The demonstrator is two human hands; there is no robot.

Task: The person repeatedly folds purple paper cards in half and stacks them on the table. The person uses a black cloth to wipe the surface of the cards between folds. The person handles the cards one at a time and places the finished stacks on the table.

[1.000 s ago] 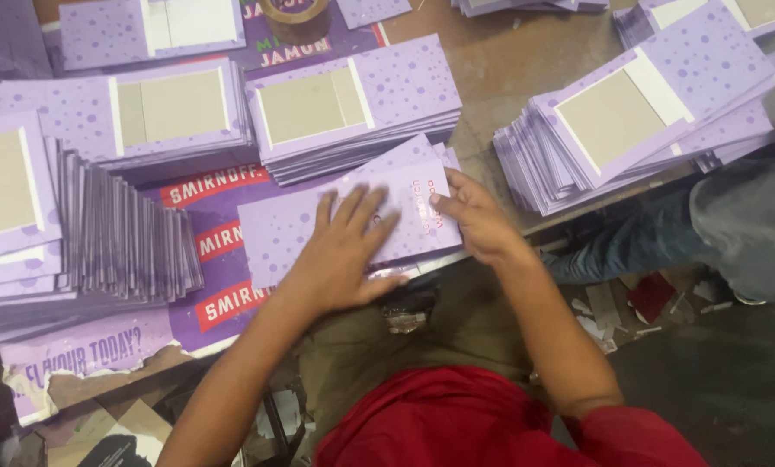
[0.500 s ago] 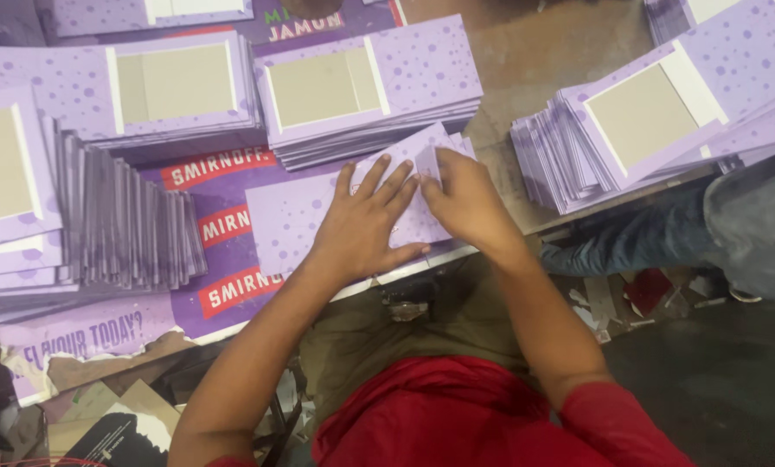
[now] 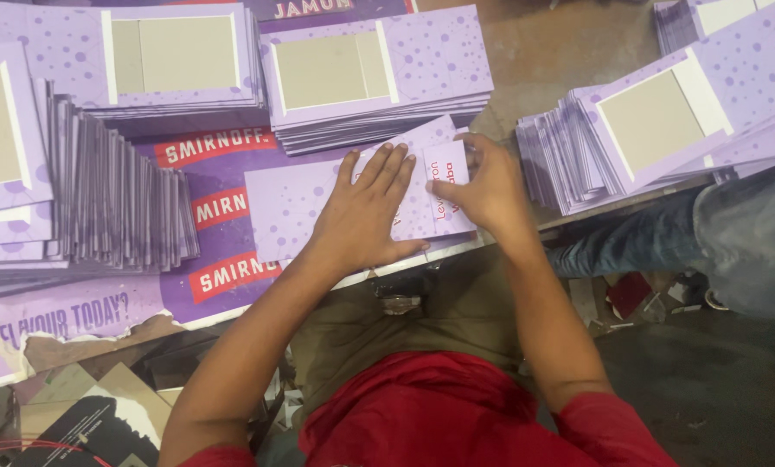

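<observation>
A flat purple dotted card sheet (image 3: pixel 284 203) lies on the table in front of me. My left hand (image 3: pixel 366 212) presses flat on its middle, fingers spread. My right hand (image 3: pixel 483 186) rests at the sheet's right end, with its fingertips on a small folded flap with red lettering (image 3: pixel 446 169). Whether the fingers pinch the flap or only press it down I cannot tell.
Stacks of the same purple card with grey panels stand behind (image 3: pixel 374 73), at the far left (image 3: pixel 176 60) and on the right (image 3: pixel 656 130). A row of cards stands on edge at the left (image 3: pixel 119 203). Another person's jeans-clad leg (image 3: pixel 664 238) is at the right.
My right hand has folded the sheet's right end over, so a flap with red lettering now shows. My left hand stays pressed on the sheet.
</observation>
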